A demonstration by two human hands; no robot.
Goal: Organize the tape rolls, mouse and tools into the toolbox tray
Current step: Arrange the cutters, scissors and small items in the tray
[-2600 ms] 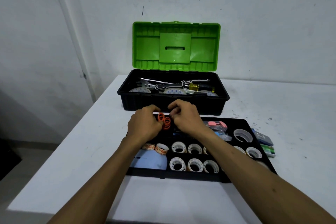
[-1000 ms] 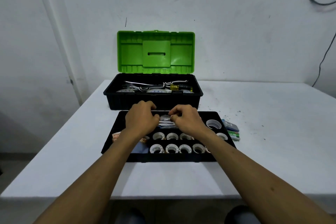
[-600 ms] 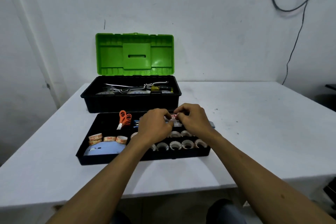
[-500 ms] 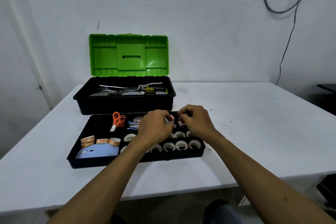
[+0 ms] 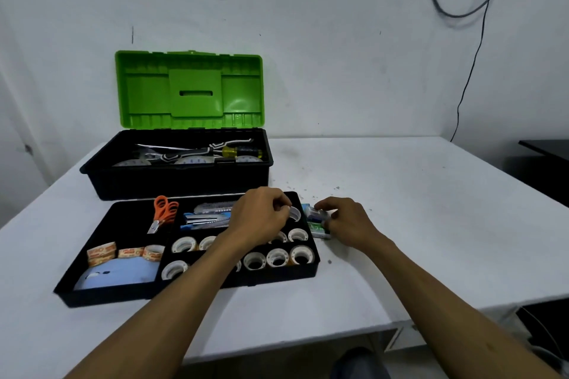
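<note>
While the tray (image 5: 277, 275) already holds tape rolls (image 5: 277, 257), the blue mouse (image 5: 120, 271), scissors (image 5: 163, 212) and cutters, small boxes (image 5: 317, 221) lie just beside it on the desk (image 5: 415, 224). Right hand (image 5: 348, 224) closes its fingers on them; left hand (image 5: 261, 218) pinches something unclear over a roll. White desk, scuffed white walls.

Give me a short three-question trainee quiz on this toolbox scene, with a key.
1. True or false: the orange scissors lie inside the black tray.
2. What is the right hand touching, and where is it?
3. The blue mouse sits in which tray corner: A) near-left B) far-right C) far-left?

Key: 1. True. 2. The small packs on the table, beside the tray's right edge. 3. A.
</note>
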